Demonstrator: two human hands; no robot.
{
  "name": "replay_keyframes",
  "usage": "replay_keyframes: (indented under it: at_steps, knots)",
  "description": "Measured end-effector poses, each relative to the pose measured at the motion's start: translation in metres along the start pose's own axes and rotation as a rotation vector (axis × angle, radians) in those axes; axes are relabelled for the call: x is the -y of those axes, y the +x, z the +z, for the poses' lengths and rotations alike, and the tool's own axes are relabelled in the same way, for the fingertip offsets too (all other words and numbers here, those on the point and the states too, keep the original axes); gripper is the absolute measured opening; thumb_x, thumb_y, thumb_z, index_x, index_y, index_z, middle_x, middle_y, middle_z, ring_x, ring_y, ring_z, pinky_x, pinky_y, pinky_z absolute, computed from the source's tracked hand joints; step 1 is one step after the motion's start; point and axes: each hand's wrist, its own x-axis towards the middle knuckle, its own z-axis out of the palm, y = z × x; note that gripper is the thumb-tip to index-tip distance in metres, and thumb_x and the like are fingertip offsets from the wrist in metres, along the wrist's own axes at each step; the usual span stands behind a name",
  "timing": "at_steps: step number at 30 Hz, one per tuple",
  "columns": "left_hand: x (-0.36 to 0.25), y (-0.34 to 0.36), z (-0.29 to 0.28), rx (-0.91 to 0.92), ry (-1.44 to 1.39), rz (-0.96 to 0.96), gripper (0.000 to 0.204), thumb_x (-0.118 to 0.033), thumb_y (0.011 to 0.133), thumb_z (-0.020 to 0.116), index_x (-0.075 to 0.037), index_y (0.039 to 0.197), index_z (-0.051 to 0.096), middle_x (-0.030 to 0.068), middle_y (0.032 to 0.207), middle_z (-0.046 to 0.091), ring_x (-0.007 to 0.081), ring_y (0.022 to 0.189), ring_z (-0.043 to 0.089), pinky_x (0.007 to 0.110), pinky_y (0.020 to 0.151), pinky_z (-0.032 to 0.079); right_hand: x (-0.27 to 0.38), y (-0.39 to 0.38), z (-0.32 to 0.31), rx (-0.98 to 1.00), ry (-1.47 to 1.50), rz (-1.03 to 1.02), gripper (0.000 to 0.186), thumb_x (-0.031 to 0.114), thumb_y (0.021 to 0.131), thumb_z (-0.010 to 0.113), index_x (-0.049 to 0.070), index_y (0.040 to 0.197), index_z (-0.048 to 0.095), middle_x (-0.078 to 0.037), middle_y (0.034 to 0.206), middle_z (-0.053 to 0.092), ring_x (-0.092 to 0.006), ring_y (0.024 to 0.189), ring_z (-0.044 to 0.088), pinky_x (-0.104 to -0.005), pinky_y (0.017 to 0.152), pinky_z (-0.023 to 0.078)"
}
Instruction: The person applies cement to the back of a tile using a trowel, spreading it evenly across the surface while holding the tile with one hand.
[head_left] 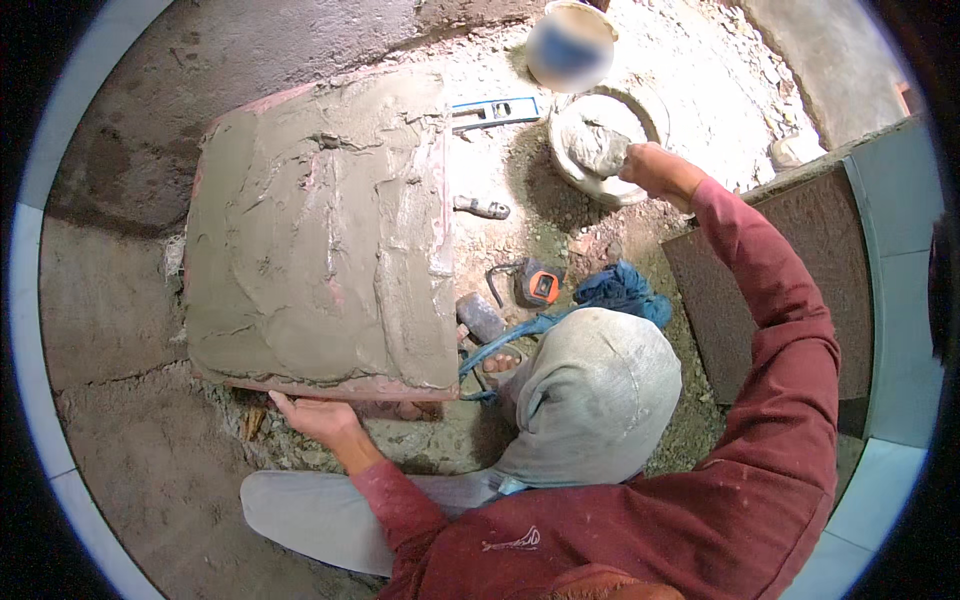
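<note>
Lying beside left hand [328, 422]: mortar-coated tile [335, 285]

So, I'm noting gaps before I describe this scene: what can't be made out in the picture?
All in the head view:
Left hand: some fingers, hidden under the slab.
Tool: handle, hidden by the right hand.
Level: left end, hidden by the slab.
Upper bucket: front, blurred.

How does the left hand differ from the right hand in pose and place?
The left hand is open, while the right hand is curled closed. The left hand is at the near edge of the mortar-covered slab; the right hand is at the bucket. Both are bare and come out of maroon sleeves.
</note>
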Motion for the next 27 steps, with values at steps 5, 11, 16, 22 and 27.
replay_keyframes:
  at_steps: [5, 11, 16, 22, 27]
  knots:
    - [-0.005, 0.011, -0.023, 0.008, -0.016, -0.060, 0.060, -0.043, 0.103, 0.050, -0.005, 0.148, 0.043, 0.0087, 0.152, 0.045, 0.0263, 0.135, 0.046, 0.042, 0.116, 0.033, -0.002, -0.033, -0.036, -0.213, -0.494, 0.103, 0.017, 0.015, 0.097, 0.057, 0.008, 0.103, 0.071, -0.016, 0.092, 0.073, -0.0231, 0.080, 0.073, -0.0416, 0.072, 0.059]
    - [0.001, 0.011, -0.024, -0.006, -0.003, 0.000, 0.057, -0.041, 0.104, 0.050, -0.004, 0.146, 0.046, 0.0092, 0.149, 0.049, 0.0259, 0.133, 0.048, 0.042, 0.115, 0.035, -0.058, -0.077, -0.051, -0.442, -0.981, -0.044, 0.022, 0.011, 0.100, 0.055, 0.016, 0.121, 0.060, -0.006, 0.115, 0.065, -0.0150, 0.079, 0.064, -0.0308, 0.067, 0.054]
    - [0.005, 0.007, -0.020, 0.014, 0.007, -0.016, 0.059, -0.043, 0.103, 0.052, -0.004, 0.147, 0.044, 0.0085, 0.150, 0.047, 0.0261, 0.133, 0.046, 0.042, 0.115, 0.034, -0.074, -0.035, 0.019, -0.352, -0.971, -0.071, 0.020, 0.013, 0.100, 0.056, 0.018, 0.118, 0.064, -0.005, 0.098, 0.068, -0.0101, 0.063, 0.055, -0.0290, 0.055, 0.051]
    - [-0.004, 0.008, -0.027, 0.121, -0.076, -0.110, 0.065, -0.044, 0.104, 0.052, -0.005, 0.153, 0.035, 0.0101, 0.156, 0.039, 0.0258, 0.139, 0.039, 0.041, 0.118, 0.028, -0.034, -0.023, 0.003, -0.154, -0.455, -0.085, 0.014, 0.003, 0.088, 0.059, 0.008, 0.089, 0.073, -0.009, 0.071, 0.071, -0.0201, 0.061, 0.069, -0.0387, 0.058, 0.058]
    - [-0.006, 0.016, -0.043, 0.154, -0.046, -0.094, 0.066, -0.045, 0.104, 0.052, -0.005, 0.153, 0.033, 0.0091, 0.156, 0.039, 0.0253, 0.138, 0.040, 0.041, 0.118, 0.028, -0.030, -0.046, -0.009, -0.380, -0.803, -0.243, 0.009, 0.006, 0.093, 0.061, 0.009, 0.097, 0.068, -0.006, 0.082, 0.069, -0.0152, 0.068, 0.065, -0.0336, 0.070, 0.053]
